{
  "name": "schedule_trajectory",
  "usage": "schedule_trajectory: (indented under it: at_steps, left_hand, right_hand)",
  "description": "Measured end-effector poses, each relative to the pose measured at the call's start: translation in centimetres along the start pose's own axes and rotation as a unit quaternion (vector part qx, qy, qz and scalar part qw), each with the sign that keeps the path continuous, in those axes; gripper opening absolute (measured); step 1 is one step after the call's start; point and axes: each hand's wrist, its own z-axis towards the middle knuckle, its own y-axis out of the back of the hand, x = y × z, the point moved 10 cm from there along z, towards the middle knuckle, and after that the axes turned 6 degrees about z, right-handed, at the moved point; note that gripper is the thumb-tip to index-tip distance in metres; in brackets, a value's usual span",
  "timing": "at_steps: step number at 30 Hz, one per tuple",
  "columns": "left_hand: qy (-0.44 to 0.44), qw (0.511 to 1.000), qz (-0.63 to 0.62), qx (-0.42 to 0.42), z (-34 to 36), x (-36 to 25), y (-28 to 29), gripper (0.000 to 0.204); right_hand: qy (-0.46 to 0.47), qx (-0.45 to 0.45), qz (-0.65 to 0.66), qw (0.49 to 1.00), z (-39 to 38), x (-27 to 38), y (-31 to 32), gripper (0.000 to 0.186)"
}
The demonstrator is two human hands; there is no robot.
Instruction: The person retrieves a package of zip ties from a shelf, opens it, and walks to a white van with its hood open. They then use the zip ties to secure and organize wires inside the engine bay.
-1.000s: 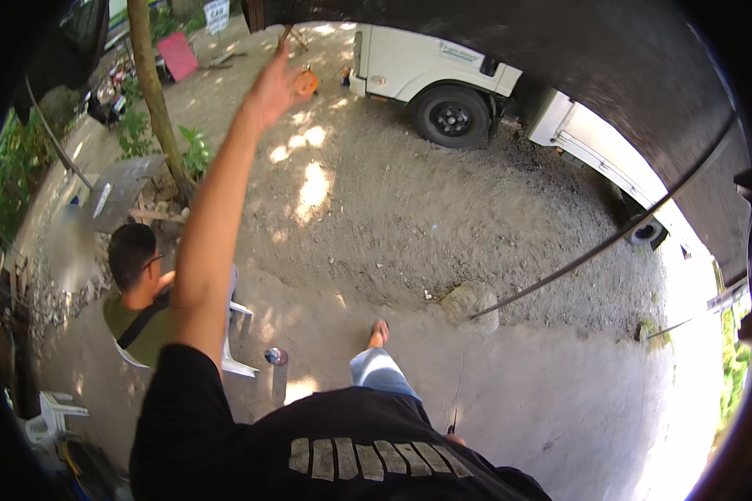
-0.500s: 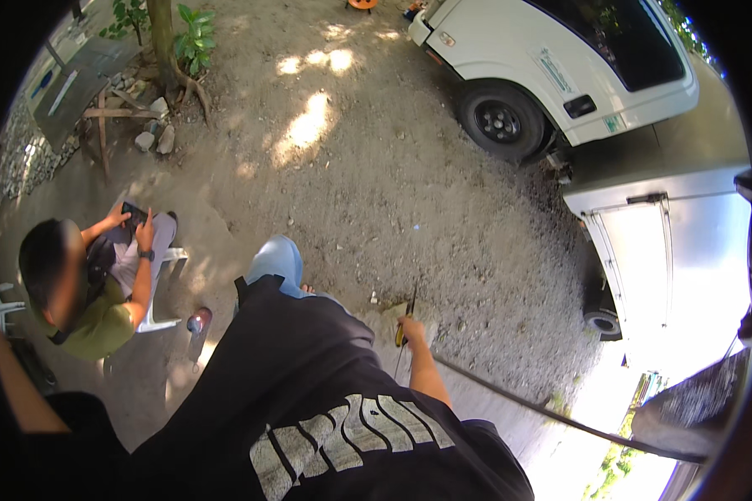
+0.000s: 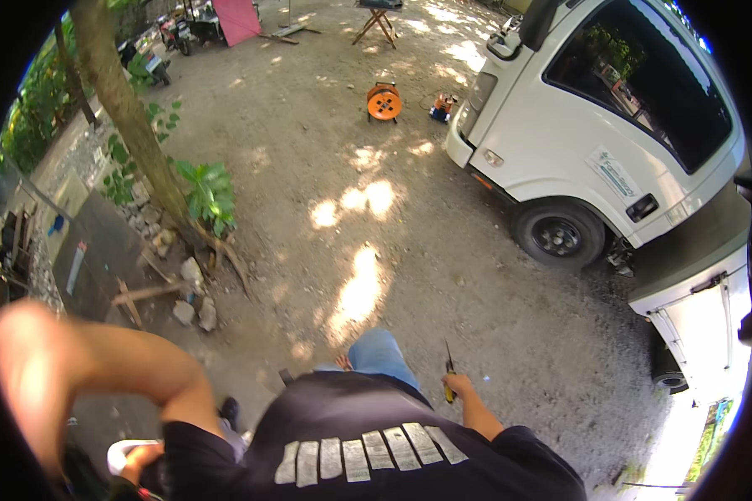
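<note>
My right hand (image 3: pixel 459 385) is low in front of me, its fingers wrapped round the yellow-and-black handle of a thin, pointed tool (image 3: pixel 449 367). The dark, narrow tip points away from me, over the dirt ground; its exact kind is too small to tell. My left arm is raised and bent across the left side. At its end, my left hand (image 3: pixel 27 359) is smeared by motion near the rim, and its fingers cannot be made out.
A white truck (image 3: pixel 551 159) stands on the right. Ahead are an orange cable reel (image 3: pixel 384 103) and a folding stand (image 3: pixel 378 25). A tree (image 3: pixel 134 117), stones (image 3: pixel 194 271) and a grey board (image 3: pixel 100 250) are at left. Another person's shoe (image 3: pixel 230 410) shows behind my left arm.
My view has tilted up and shifted left, bringing the cable reel and tree into fuller sight. My left arm has come up, mostly covering the seated person. The tool stays in my right hand.
</note>
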Motion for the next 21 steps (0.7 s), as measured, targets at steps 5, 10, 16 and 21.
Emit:
schedule_trajectory:
  at_steps: [5, 10, 16, 21]
  left_hand:
    - [0.349, 0.892, 0.240, 0.155, -12.4, 34.1, -1.9, 0.055]
    - [0.541, 0.741, 0.225, 0.328, -29.2, 54.6, 0.6, 0.058]
    - [0.698, 0.600, 0.221, 0.323, -36.1, 65.1, 4.0, 0.044]
    - [0.721, 0.623, 0.230, 0.195, -30.3, 75.7, 6.8, 0.044]
  right_hand:
    - [-0.039, 0.014, -0.033, 0.999, 5.1, 9.5, 2.8, 0.035]
    - [-0.047, 0.004, -0.139, 0.989, 13.6, 31.4, 7.1, 0.044]
    - [0.197, -0.032, -0.116, 0.973, 17.1, 76.1, 9.5, 0.047]
    - [0.401, 0.070, -0.070, 0.911, 10.5, 110.8, 6.7, 0.051]
